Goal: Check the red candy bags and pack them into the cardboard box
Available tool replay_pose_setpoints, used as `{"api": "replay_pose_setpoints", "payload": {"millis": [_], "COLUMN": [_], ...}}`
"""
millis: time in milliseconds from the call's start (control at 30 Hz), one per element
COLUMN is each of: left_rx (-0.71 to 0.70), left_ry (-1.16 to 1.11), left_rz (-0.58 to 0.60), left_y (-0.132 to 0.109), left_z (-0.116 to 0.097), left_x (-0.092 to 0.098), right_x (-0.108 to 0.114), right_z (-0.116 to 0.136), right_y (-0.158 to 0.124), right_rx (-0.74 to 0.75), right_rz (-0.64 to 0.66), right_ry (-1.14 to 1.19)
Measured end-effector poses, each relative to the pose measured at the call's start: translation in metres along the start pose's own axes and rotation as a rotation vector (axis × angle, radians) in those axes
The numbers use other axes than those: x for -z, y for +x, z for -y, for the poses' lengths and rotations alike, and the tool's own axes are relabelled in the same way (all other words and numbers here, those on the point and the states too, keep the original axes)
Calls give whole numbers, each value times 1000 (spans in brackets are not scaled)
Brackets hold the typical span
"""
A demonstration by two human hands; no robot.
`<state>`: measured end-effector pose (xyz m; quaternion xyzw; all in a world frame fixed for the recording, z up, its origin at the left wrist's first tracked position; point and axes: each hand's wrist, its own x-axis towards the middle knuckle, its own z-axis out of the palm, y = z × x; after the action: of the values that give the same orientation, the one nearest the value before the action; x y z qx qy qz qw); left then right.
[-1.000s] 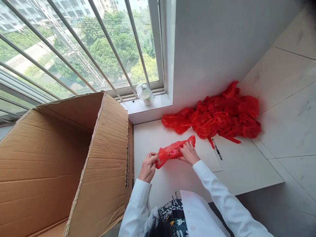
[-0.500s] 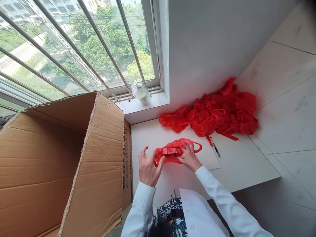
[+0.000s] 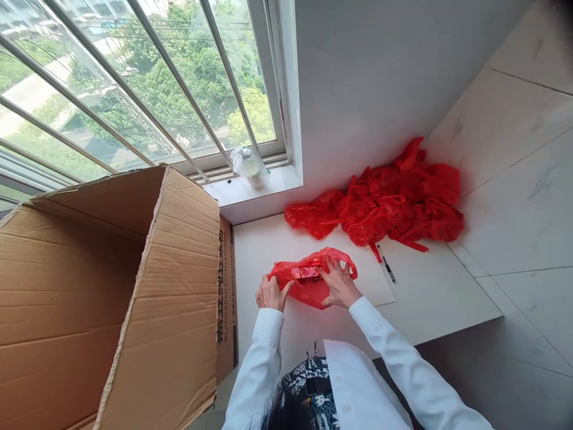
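On the white table top (image 3: 264, 239) lies a thin red plastic bag (image 3: 313, 295) with its mouth spread. Inside it shows a pink-and-red patterned packet (image 3: 307, 273); its lower part is hidden by the bag. My left hand (image 3: 271, 292) pinches the left edge of the bag between thumb and fingers. My right hand (image 3: 339, 282) rests at the bag's right side, fingers spread over the bag and against the packet's right end, thumb lower down on the plastic.
A big open cardboard box (image 3: 179, 286) stands at the left. Crumpled red plastic bags (image 3: 394, 203) are heaped along the wall. A black pen (image 3: 388, 267) and a white sheet (image 3: 373, 289) lie to the right. A wrapped jar (image 3: 253, 173) sits on the windowsill (image 3: 282, 179).
My left hand has closed from an open pose onto the bag's left edge. The bag's mouth is wider, and my right hand has spread over its right side.
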<state>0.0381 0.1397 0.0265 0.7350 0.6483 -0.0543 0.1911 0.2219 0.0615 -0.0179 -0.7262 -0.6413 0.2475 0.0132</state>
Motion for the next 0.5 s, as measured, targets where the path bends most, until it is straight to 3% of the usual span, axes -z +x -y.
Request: {"api": "replay_pose_setpoints", "payload": {"millis": [100,233,367,500], "left_rx": [28,10,-81,-284], "left_ry": [-163,-111,-99,-160], "left_rz": [-59,-156,-92,57], "left_y": [-3,-2,8,6], "left_z": [-9,-26,-17,4], "left_x": [-6,-18,-18,-8], "right_x": [-1,-1,5,16], "right_z": [0,5,-2,-16], "right_y": [2,4,6,5], "right_rx": [7,11,-115,-225], "right_rz": [7,-9,-36,-61], "right_ry": [3,-19,-78,-171]}}
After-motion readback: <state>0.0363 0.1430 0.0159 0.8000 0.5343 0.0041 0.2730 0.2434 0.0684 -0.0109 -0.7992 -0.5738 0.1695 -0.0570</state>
